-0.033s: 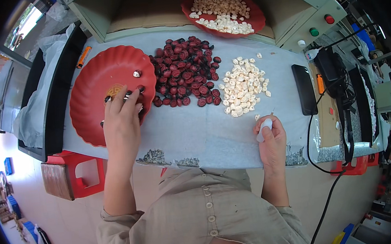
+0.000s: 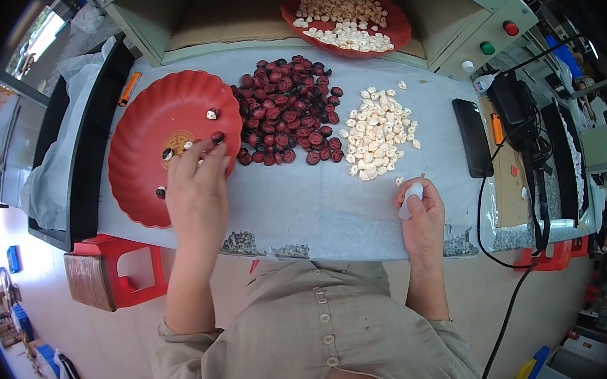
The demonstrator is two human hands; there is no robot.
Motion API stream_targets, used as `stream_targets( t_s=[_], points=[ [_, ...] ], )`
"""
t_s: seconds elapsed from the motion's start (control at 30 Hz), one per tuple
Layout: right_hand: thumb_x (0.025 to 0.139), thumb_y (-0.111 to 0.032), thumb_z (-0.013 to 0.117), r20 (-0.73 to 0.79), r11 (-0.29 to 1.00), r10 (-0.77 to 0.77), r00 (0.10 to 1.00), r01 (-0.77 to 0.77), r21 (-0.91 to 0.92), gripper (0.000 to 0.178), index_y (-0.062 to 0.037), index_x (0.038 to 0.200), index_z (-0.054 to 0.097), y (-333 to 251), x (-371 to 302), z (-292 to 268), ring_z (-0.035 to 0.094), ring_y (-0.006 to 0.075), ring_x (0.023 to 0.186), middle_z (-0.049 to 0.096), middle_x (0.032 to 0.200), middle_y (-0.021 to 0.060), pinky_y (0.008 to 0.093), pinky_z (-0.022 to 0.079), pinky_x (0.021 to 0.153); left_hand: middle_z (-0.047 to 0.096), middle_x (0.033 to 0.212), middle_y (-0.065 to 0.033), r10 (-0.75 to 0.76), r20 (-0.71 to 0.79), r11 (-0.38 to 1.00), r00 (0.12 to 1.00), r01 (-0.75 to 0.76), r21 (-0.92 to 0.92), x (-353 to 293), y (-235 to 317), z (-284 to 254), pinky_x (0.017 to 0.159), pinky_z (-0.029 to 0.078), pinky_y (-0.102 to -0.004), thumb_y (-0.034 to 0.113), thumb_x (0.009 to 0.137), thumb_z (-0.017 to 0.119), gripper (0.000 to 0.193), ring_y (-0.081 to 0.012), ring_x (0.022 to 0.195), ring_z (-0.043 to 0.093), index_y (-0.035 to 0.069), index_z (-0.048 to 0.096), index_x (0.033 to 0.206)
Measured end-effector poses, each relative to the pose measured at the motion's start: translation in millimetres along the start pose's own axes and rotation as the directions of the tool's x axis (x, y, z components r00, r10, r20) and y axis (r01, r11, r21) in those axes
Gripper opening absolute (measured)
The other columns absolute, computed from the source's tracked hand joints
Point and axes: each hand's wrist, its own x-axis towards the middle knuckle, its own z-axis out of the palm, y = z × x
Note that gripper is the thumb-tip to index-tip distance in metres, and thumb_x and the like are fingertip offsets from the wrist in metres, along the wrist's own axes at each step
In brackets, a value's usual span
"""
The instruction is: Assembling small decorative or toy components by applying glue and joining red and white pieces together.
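My left hand (image 2: 197, 188) is over the lower right part of a red scalloped plate (image 2: 137, 139). Its fingers are bent and slightly blurred, so a grip does not show. Near the fingertips lie small dark red and black shell-like pieces, one of them a dark piece (image 2: 217, 137). A piece with white in it (image 2: 212, 114) sits farther up the plate. My right hand (image 2: 421, 219) rests at the table's front edge, closed round a small white squeeze bottle (image 2: 411, 200) with a thin metal needle tip pointing up. Just beyond it lies a pile of cream-coloured pieces (image 2: 378, 136).
A heap of dark red pieces (image 2: 285, 108) lies right of the plate. Another red plate (image 2: 401, 26) with pale pieces stands in the cabinet opening. At right are a black phone (image 2: 472, 138) and cables. A black tray (image 2: 99, 128) and orange cutter (image 2: 130, 89) are left.
My left hand has shifted slightly right and toward me over the plate, showing a dark piece near the lower rim more fully. The right hand and bottle stay in place.
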Motion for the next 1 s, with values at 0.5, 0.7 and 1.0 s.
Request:
stream_targets(
  t_s=[0.5,0.7,1.0],
  points=[
    [0.076,-0.005,0.058,-0.068,0.994,0.054,0.996,-0.047,0.098,0.028,-0.0004,0.1,0.046,-6.3,-6.6,1.4,0.054,0.0152,0.08,0.053,0.088,0.0063,0.0256,0.046,0.066,0.053,0.069,-0.0098,-0.027,0.182,0.885,0.983,0.108,-0.452,-20.5,63.3,75.4,0.048,0.045,-0.0324,0.008,0.071,0.061,0.014,-0.022,0.059,0.057,0.001,0.048,0.069],
    [0.072,-0.003,0.063,-0.092,0.994,0.013,0.996,-0.003,0.109,0.032,-0.0017,0.099,0.047,-6.2,-7.3,8.7,0.052,0.011,0.078,0.052,0.086,0.003,0.0209,0.045,0.063,0.059,0.084,-0.007,0.086,0.868,-0.425,0.49,0.806,-0.412,-32.8,56.3,62.8,0.057,0.046,-0.0208,0.008,0.079,0.056,0.018,-0.0113,0.067,0.055,-0.003,0.055,0.093],
    [0.073,-0.007,0.063,-0.044,0.999,-0.042,0.998,0.041,-0.025,0.03,-0.0007,0.096,0.045,-12.6,-20.0,35.7,0.044,0.0068,0.066,0.049,0.083,0.0027,0.018,0.037,0.056,0.056,0.095,-0.0109,0.241,0.79,-0.644,0.564,0.702,-0.305,-42.9,47.2,64.3,0.064,0.046,-0.0202,0.011,0.083,0.05,0.028,-0.0113,0.076,0.054,-0.002,0.051,0.107]
  ],
)
